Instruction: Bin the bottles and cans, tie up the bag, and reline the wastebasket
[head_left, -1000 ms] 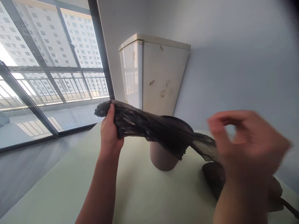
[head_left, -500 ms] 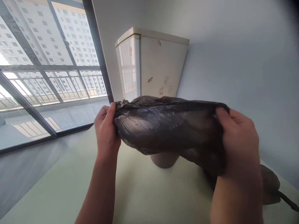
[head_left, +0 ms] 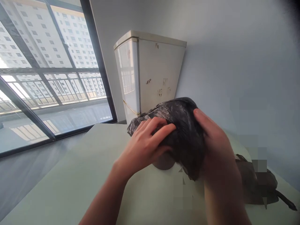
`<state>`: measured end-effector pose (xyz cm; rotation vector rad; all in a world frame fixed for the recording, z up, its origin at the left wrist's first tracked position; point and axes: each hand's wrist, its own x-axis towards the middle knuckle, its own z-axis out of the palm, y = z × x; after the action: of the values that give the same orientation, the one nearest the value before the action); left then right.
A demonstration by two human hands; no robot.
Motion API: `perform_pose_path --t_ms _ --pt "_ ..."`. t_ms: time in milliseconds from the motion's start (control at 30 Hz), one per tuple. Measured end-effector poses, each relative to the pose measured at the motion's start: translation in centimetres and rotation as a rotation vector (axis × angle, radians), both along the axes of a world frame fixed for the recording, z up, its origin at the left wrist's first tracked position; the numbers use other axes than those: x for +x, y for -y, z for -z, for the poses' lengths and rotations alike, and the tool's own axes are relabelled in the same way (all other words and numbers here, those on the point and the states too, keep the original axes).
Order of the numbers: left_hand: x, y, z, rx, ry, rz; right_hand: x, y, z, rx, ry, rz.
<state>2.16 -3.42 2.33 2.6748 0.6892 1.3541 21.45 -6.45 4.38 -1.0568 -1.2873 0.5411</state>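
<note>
A crumpled black plastic bag (head_left: 181, 125) is held up in front of me, bunched between my two hands. My left hand (head_left: 150, 140) lies against its near side, with the fingers bent over the plastic and the thumb underneath. At the bag's right end, my right hand (head_left: 217, 140) grips it, with its lower fingers partly hidden and smeared by motion. Behind and below the bag, the lower part of a dark round bin-like container (head_left: 164, 164) shows on the pale green table (head_left: 145, 197). The bag covers the container's top.
Another dark plastic bag (head_left: 260, 184) with a thin twisted end lies on the table at right, by the wall. A worn white refrigerator (head_left: 161, 68) stands beyond the table. Large framed glass doors (head_left: 53, 93) are at left, with a balcony railing outside.
The bag was stretched wide between both hands; now it is bunched and shorter. My left hand has moved right onto its near side, and my right hand has come inward.
</note>
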Motion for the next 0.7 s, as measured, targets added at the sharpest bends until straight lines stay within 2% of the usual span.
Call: perform_pose_path --t_ms 133,233,333,467,500,533,633,700 --pt "0.6 0.1 0.6 -0.108 0.241 -0.073 0.4 0.0 -0.1 -0.101 -0.113 -0.252" --pt "-0.3 0.1 -0.1 -0.242 0.531 -0.214 2.2 -0.1 -0.2 -0.129 -0.036 -0.319" --pt "-1.9 -0.3 -1.0 -0.31 0.731 -0.275 4.5 -0.1 -0.4 -0.109 0.058 -0.214" --pt "-3.3 -0.8 -1.7 -0.367 0.789 -0.327 5.9 0.1 -0.7 0.033 0.057 0.095" --pt "-3.3 -0.7 -1.8 -0.383 0.784 -0.327 5.7 0.2 -0.8 0.066 0.076 0.116" --pt "-3.2 -0.6 -1.8 -0.397 0.776 -0.315 5.2 0.3 -0.8 0.078 0.114 0.084" --pt "-1.9 -0.1 -1.6 -0.455 0.746 -0.215 2.7 0.7 -0.5 -0.001 0.245 -0.198" --pt "-1.0 0.3 -1.4 -0.533 0.72 -0.132 0.9 0.8 -0.1 -0.063 0.241 -0.286"
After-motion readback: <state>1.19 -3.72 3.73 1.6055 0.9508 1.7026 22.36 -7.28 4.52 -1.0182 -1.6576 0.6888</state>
